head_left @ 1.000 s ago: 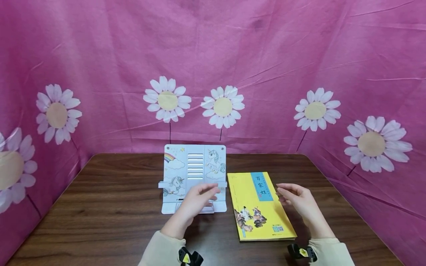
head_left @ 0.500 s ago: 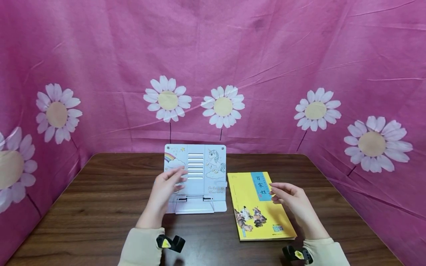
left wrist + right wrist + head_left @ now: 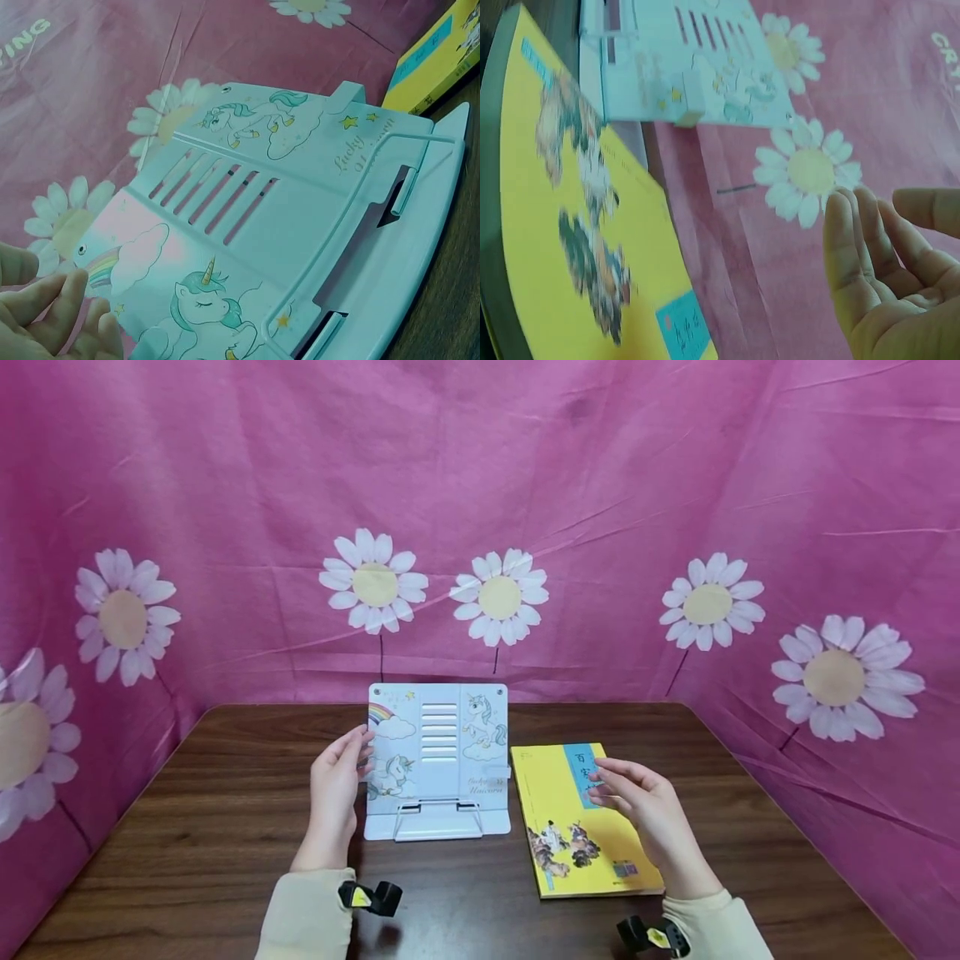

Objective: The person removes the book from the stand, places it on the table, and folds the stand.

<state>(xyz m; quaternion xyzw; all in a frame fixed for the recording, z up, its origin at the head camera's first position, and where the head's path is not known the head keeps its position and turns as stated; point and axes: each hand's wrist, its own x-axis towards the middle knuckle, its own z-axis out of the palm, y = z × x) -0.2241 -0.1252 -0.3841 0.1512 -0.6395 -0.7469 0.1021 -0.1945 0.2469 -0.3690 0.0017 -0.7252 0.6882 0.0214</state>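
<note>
A pale blue metal book stand (image 3: 438, 781) with unicorn drawings stands upright on the table. My left hand (image 3: 332, 789) is beside its left edge, covering where the left side clip was. In the left wrist view, the left fingers (image 3: 67, 289) are loosely bent, with the thumb apart from them; whether they touch the stand I cannot tell. A yellow book (image 3: 573, 822) with a blue title panel lies flat to the right of the stand. Above the book's right side hovers my right hand (image 3: 652, 818), its fingers relaxed and holding nothing.
The stand's right side clip (image 3: 692, 97) sticks out towards the book. A wire page holder (image 3: 438, 835) spans the stand's lower front. The brown wooden table (image 3: 225, 827) backs onto a pink curtain (image 3: 600, 460) printed with white daisies.
My left hand has moved left across the stand's front to its left edge, uncovering the lower middle. My right hand has drifted slightly left over the book. Stand and book have stayed put.
</note>
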